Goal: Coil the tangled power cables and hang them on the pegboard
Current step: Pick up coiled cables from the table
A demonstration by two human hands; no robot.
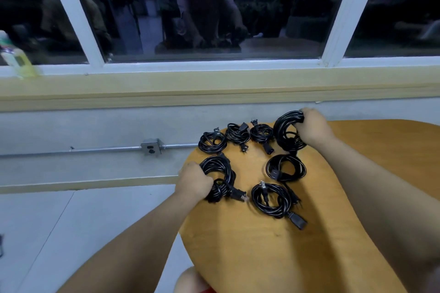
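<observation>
Several black coiled power cables lie on a wooden table [250, 257]. My left hand [193, 181] grips one coil [217, 175] at the table's left edge, its plug pointing right. My right hand [312, 126] grips a larger coil [284, 132] at the far side, tilted up off the table. Three small coils sit in a row at the far edge: one on the left [211, 142], one in the middle [237, 135], one on the right [262, 134]. Two more coils lie between my arms, one farther [285, 167] and one nearer [271, 200]. No pegboard is in view.
A grey wall with a metal conduit and an outlet box [151, 147] runs behind the table. Above it is a yellow sill and a dark window with white frames. A bottle [16, 57] stands on the sill at far left. Pale floor lies left of the table.
</observation>
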